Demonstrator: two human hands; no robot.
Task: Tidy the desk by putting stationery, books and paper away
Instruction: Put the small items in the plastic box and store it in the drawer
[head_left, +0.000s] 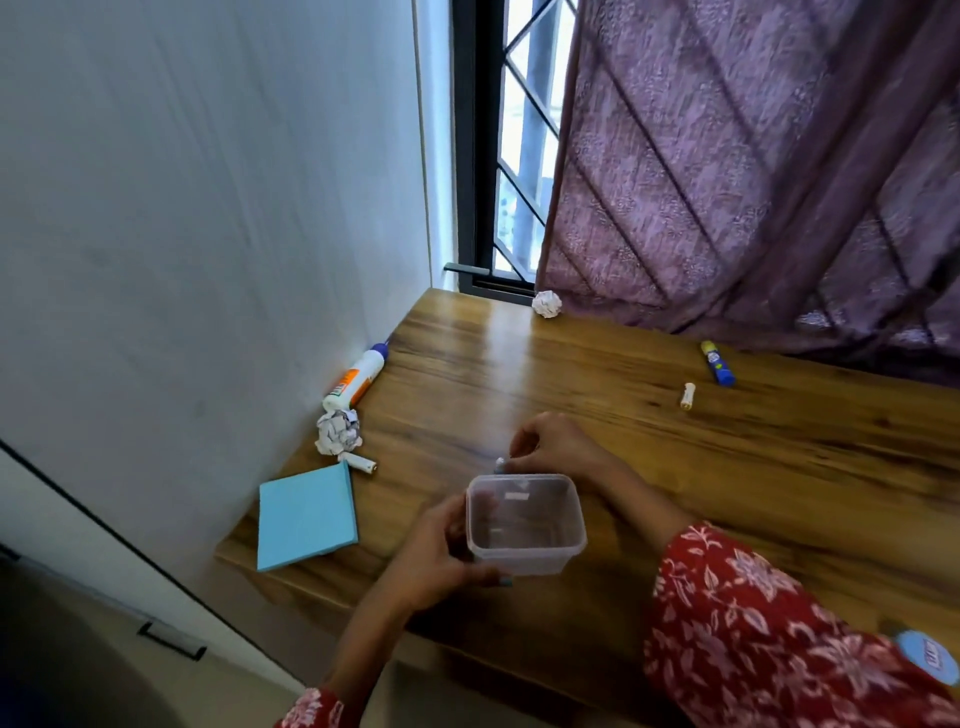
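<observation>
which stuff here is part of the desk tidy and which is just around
Part of the job: clear tub in left hand; small item pinched in right hand; glue bottle; glue stick; blue notepad; paper balls.

Just around: curtain; window; wall.

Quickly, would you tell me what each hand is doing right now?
Left hand: grips the clear plastic container.
Right hand: pinches a small white item over it.

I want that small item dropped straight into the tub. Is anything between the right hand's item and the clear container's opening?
Nothing visible. The right hand pinches a small white-tipped item just above the far rim of the clear plastic container, which the left hand holds; its top is open, with no lid.
</observation>
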